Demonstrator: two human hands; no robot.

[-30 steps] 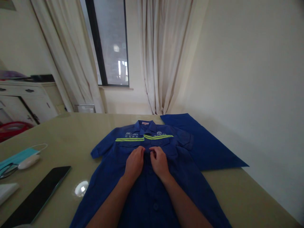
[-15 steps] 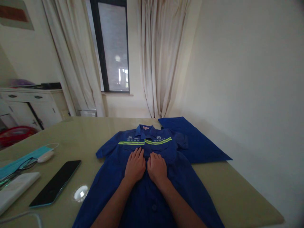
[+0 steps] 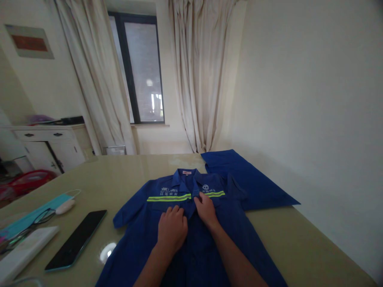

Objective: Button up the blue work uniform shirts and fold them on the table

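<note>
A blue short-sleeved work shirt (image 3: 140,235) with a yellow-green reflective stripe lies face up and spread out on the table. My left hand (image 3: 172,227) rests flat on the shirt's chest, just left of the button line, fingers stretched out. My right hand (image 3: 205,209) is a little farther up by the stripe. Its fingers are pinched on the shirt's front edge near a button.
A folded blue garment (image 3: 248,179) lies on the table's (image 3: 299,247) far right, partly under the shirt's sleeve. On the left are a black phone (image 3: 76,240), a white box (image 3: 20,257), a blue face mask (image 3: 30,215) and glasses. Wall to the right; curtains and window behind.
My right hand has moved up towards the stripe and gone from lying flat to pinching the shirt front. My left hand stays flat on the chest. The view has tilted up a little.
</note>
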